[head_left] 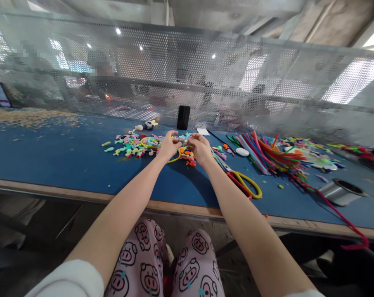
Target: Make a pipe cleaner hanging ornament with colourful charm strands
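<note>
My left hand (169, 147) and my right hand (200, 149) are raised close together over the blue table. Both have thumb and fingers brought together in a pinch. What they pinch is too small to make out; pale blue and pink bits show around the fingertips. Behind and below them spreads a pile of small, knobbly, brightly coloured pieces (134, 147), with orange ones (187, 156) just under the gap between my hands. A yellow loop (176, 158) curves beside my left fingers. Scissors (249, 184) with one red and one yellow handle lie by my right forearm.
A black phone (183, 118) leans upright at the back, before a perforated metal screen (162, 62). To the right are a bundle of coloured fuzzy stems (264, 150), a white oval object (242, 152) and a metal spool (340, 192). Pale scraps (35, 117) cover the far left.
</note>
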Demonstrator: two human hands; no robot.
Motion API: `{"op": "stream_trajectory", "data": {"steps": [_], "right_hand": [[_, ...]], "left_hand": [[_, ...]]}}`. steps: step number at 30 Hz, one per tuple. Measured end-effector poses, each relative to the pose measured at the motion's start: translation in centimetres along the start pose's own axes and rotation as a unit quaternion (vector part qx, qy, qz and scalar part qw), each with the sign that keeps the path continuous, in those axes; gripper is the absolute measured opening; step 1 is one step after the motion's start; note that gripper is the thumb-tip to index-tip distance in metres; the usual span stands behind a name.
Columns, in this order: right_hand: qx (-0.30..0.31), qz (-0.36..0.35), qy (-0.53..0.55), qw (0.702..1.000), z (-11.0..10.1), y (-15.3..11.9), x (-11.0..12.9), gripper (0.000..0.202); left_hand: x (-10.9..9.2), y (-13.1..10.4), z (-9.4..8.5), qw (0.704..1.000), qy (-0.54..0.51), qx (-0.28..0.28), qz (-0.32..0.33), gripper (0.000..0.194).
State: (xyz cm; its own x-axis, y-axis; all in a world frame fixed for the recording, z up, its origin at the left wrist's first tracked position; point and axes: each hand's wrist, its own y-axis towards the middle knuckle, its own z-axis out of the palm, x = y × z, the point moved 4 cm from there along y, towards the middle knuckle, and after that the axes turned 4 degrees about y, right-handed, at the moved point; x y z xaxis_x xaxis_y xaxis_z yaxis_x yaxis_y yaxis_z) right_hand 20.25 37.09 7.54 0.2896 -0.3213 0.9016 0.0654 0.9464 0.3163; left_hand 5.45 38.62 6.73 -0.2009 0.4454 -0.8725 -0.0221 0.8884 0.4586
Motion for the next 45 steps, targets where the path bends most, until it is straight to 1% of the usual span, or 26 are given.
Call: {"op": "stream_trajectory", "data": {"steps": [2, 5, 7, 9, 10, 13, 16, 19, 21, 24, 27, 29, 30, 32, 34, 36, 38, 41, 45], "right_hand": [[-0.01, -0.02, -0.089, 0.996, -0.4, 0.1, -0.1, 0.027], [-0.004, -0.062, -0.224, 0.973, -0.9, 0.5, -0.5, 0.021], [0.001, -0.071, -0.247, 0.966, -1.1, 0.7, -0.8, 0.018], [-0.008, -0.08, -0.23, 0.97, -1.3, 0.8, -0.8, 0.018], [-0.014, -0.083, -0.218, 0.972, -1.3, 0.8, -0.7, 0.018], [-0.026, -0.079, -0.193, 0.978, -1.3, 0.7, -0.4, 0.02], [-0.027, -0.076, -0.18, 0.98, -1.1, 0.7, -0.1, 0.022], [-0.033, -0.084, -0.17, 0.981, -1.0, 0.6, 0.1, 0.025], [-0.045, -0.077, -0.137, 0.987, -1.0, 0.6, 0.0, 0.027], [-0.066, -0.038, -0.06, 0.995, -1.1, 0.5, -0.3, 0.035], [-0.067, 0.013, -0.025, 0.997, -1.3, 0.5, -0.6, 0.045], [-0.065, 0.027, -0.038, 0.997, -1.4, 0.5, -0.5, 0.047], [-0.067, 0.023, -0.057, 0.996, -1.4, 0.4, -0.4, 0.046], [-0.065, -0.009, -0.115, 0.991, -1.4, 0.3, 0.2, 0.042], [-0.046, -0.056, -0.185, 0.98, -1.2, 0.2, 0.8, 0.036], [-0.027, -0.091, -0.243, 0.965, -1.0, 0.2, 1.2, 0.03], [-0.026, -0.106, -0.269, 0.957, -0.9, 0.1, 1.2, 0.024], [-0.039, -0.087, -0.246, 0.964, -0.9, 0.1, 0.9, 0.022], [-0.052, -0.026, -0.155, 0.986, -0.8, 0.2, 0.2, 0.028]], "left_hand": [[-0.2, -0.1, 0.1, 1.0, 0.005, 0.009, 0.024, 0.046], [-0.4, -0.3, 0.4, 0.998, 0.019, 0.033, 0.047, 0.045], [-0.6, -0.4, 0.5, 0.997, 0.03, 0.038, 0.059, 0.043], [-0.6, -0.5, 0.6, 0.997, 0.028, 0.038, 0.062, 0.037], [-0.6, -0.4, 0.7, 0.997, 0.022, 0.041, 0.057, 0.031], [-0.4, -0.2, 0.8, 0.998, -0.012, 0.049, 0.025, 0.014], [-0.4, 0.0, 0.7, 0.997, -0.043, 0.056, 0.016, 0.013], [-0.7, 0.0, 0.4, 0.997, -0.025, 0.069, 0.039, 0.014], [-1.0, 0.0, 0.2, 0.995, -0.002, 0.077, 0.061, 0.014], [-1.3, 0.0, 0.1, 0.993, 0.007, 0.086, 0.085, 0.013], [-1.3, -0.1, 0.1, 0.994, -0.021, 0.077, 0.069, 0.012], [-1.2, -0.2, 0.1, 0.996, -0.052, 0.059, 0.037, 0.012], [-1.1, -0.2, 0.0, 0.996, -0.065, 0.048, 0.021, 0.012], [-1.0, -0.1, 0.0, 0.996, -0.079, 0.028, -0.005, 0.011], [-0.9, -0.1, -0.1, 0.997, -0.076, 0.017, -0.018, 0.011], [-0.8, -0.1, -0.1, 0.997, -0.068, 0.015, -0.022, 0.01], [-0.9, -0.1, 0.0, 0.998, -0.059, 0.02, -0.018, 0.009], [-1.2, -0.3, 0.0, 0.998, -0.057, 0.031, -0.009, 0.009], [-1.7, -0.5, 0.0, 0.997, -0.062, 0.053, -0.001, 0.009]]}}
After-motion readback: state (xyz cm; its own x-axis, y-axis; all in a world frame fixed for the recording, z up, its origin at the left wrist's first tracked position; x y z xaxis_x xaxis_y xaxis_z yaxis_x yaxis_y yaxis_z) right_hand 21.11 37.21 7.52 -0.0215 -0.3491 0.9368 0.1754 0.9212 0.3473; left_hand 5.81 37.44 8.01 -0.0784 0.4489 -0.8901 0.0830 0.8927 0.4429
